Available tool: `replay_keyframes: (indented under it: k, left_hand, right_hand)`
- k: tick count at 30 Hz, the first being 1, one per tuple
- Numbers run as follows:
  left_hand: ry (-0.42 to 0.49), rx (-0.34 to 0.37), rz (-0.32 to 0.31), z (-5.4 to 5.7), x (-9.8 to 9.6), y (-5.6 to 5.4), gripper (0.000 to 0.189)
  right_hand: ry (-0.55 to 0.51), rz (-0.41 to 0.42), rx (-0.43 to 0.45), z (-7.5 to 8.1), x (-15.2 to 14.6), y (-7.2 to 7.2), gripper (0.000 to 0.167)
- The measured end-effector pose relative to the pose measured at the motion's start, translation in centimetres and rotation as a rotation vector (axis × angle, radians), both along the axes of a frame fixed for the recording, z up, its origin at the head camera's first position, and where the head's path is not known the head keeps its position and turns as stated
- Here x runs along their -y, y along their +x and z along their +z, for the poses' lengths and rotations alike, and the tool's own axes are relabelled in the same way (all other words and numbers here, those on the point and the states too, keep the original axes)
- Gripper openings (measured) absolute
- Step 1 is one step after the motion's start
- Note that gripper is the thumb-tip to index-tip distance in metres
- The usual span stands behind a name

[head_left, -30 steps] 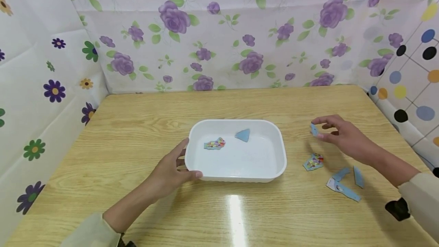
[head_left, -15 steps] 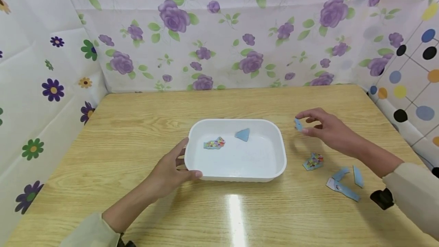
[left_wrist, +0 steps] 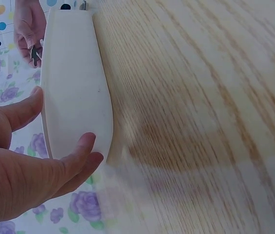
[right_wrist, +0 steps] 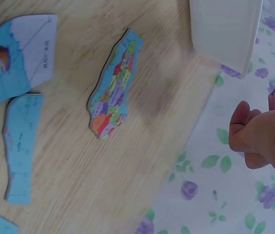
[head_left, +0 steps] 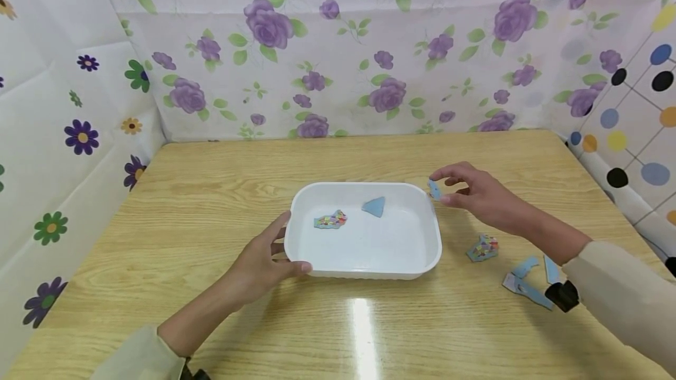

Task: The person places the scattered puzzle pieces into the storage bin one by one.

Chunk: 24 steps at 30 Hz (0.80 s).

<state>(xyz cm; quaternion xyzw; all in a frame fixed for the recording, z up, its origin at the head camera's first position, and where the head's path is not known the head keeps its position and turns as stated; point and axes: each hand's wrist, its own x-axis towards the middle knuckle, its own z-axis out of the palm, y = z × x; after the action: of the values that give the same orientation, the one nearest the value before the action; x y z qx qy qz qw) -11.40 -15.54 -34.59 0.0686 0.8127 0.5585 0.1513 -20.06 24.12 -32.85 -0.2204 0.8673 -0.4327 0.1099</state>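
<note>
Right hand (head_left: 477, 195) pinches a small blue puzzle piece (head_left: 434, 190) between thumb and fingertips, held in the air at the right rim of the white tray (head_left: 429, 263), centre of the head frame. Left hand (head_left: 264, 260) holds the tray's left end, thumb along the near wall, fingers at the rim.

In the tray: a multicoloured piece (head_left: 330, 220) and a blue triangular piece (head_left: 374, 207), apart from each other. On the bench (head_left: 211, 192), lower right of the frame: another multicoloured piece (head_left: 483, 248) and a few blue pieces (head_left: 528, 283) close together.

Risk: the pinch is light and on a thin edge, so the piece could slip and land on the bench outside the rim. The knuckles could also catch the rim and shift the tray, though the left hand steadies it.

Hard to make out: the held piece shows only edge-on in the right wrist view. The sleeve partly covers the blue pieces, so their count is unclear. The left wrist view shows only the tray's outer wall.
</note>
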Motion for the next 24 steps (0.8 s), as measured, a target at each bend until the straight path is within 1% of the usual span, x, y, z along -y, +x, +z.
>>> replay_keyframes:
  k: [10, 17, 24]
  left_hand:
    - [-0.006, -0.003, 0.003, -0.1, 0.0, -0.1, 0.103]
    - [0.005, 0.008, 0.012, -0.1, 0.0, -0.1, 0.104]
    - [0.014, 0.02, 0.021, -0.2, 0.0, -0.1, 0.104]
  right_hand:
    - [-0.025, 0.042, 0.031, 0.4, 2.1, -0.2, 0.035]
    - [-0.039, 0.063, 0.053, 0.2, 3.4, -0.3, 0.035]
    - [-0.047, 0.062, 0.077, 0.0, 4.4, -0.4, 0.036]
